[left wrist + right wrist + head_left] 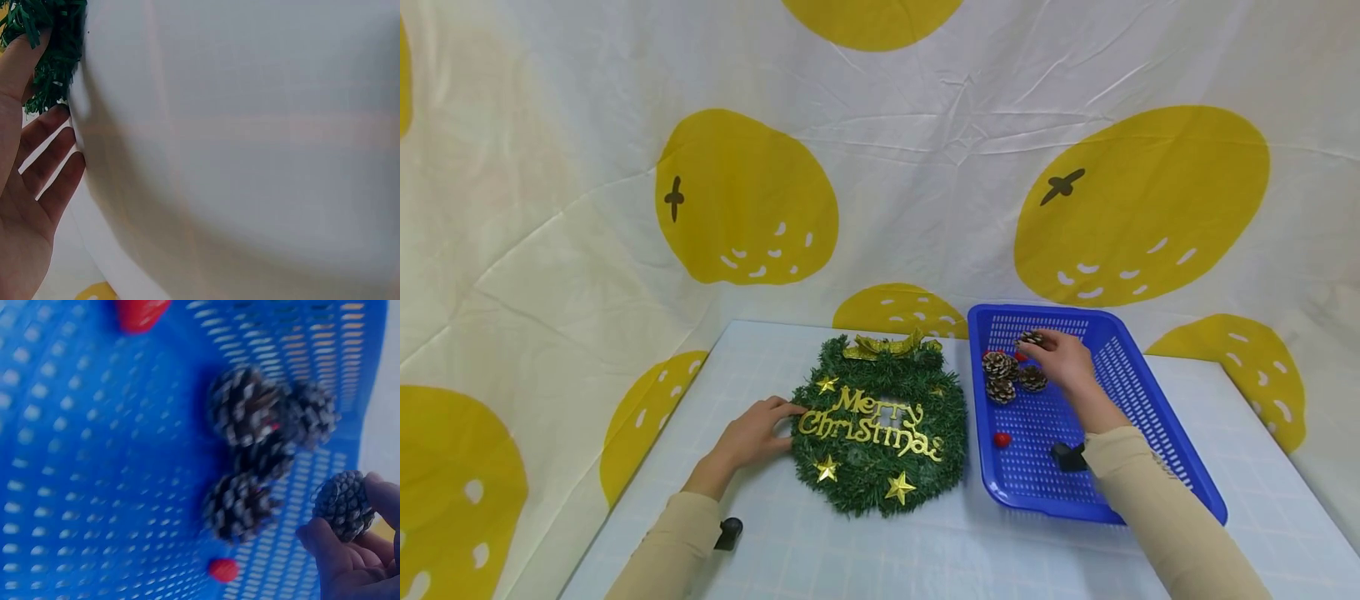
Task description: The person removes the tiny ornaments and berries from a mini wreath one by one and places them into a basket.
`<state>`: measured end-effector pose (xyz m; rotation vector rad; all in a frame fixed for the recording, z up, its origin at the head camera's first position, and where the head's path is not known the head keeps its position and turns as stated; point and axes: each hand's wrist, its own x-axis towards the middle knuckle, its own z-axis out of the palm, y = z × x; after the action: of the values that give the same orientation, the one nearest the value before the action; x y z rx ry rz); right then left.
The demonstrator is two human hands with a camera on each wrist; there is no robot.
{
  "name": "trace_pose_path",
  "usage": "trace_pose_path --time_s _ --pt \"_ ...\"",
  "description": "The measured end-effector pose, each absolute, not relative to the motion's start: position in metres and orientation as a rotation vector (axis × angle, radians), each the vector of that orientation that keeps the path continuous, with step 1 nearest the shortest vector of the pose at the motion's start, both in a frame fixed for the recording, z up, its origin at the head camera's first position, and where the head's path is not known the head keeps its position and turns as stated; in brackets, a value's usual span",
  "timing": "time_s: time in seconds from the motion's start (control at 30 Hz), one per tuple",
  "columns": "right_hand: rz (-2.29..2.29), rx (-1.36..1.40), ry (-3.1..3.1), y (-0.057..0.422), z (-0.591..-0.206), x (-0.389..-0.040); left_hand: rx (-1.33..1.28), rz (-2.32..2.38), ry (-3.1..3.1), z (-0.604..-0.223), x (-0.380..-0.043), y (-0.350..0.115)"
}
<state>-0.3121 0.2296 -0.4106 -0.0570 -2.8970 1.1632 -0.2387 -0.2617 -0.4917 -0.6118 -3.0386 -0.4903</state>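
A green Christmas wreath (874, 492) with gold "Merry Christmas" lettering (872, 425), gold stars and a gold bow (883, 346) lies on the table. My left hand (758, 432) touches its left edge with thumb and forefinger; in the left wrist view the other fingers (53, 181) are spread and fairly straight. Above the far left part of a blue basket (1037, 504), my right hand (1066, 360) pinches a pine cone (342, 506) between thumb and fingers. Several more pine cones (1000, 390) sit in the basket below that hand.
Red pieces, including one round red one (1002, 439), lie in the basket among and near the cones. The basket stands right of the wreath on a pale checked table (880, 558). A white cloth with yellow fruit prints (925, 208) hangs behind and at the sides.
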Motion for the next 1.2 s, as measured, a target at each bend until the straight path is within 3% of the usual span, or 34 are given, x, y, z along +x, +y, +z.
trace_pose_path --time_s 0.4,1.2 --pt "0.878 0.082 -2.982 0.242 -0.417 -0.312 -0.610 -0.497 -3.046 -0.493 -0.238 -0.261" --pt "0.887 0.052 -2.982 0.251 -0.413 -0.302 -0.604 -0.517 -3.047 -0.493 -0.239 -0.264"
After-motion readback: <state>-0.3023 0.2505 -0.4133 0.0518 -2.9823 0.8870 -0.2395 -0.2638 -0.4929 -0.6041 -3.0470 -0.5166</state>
